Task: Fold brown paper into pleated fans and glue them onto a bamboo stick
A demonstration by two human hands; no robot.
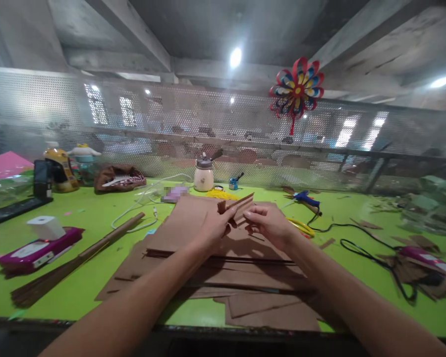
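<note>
Over the middle of the table, my left hand (219, 227) is closed round a small brown cardboard piece (244, 204) with pale stripes along it. A short stack of brown strip ends (221, 207) sticks up beside the left thumb. My right hand (269, 224) pinches the right side of the same cardboard piece between thumb and fingers. Its lower fingers are curled and partly hidden. Beneath both hands lie large brown cardboard sheets (188, 225), overlapping in layers, with narrow cardboard strips (223, 259) across them. My forearms cover part of the sheets.
Left stand a long brown bundle of strips (96, 250), a purple power strip (29, 255) and a white adapter (46, 228). Behind are a cream jar (203, 177) and a brown bag (119, 179). A blue glue gun (306, 199) and a black cable (357, 229) lie right.
</note>
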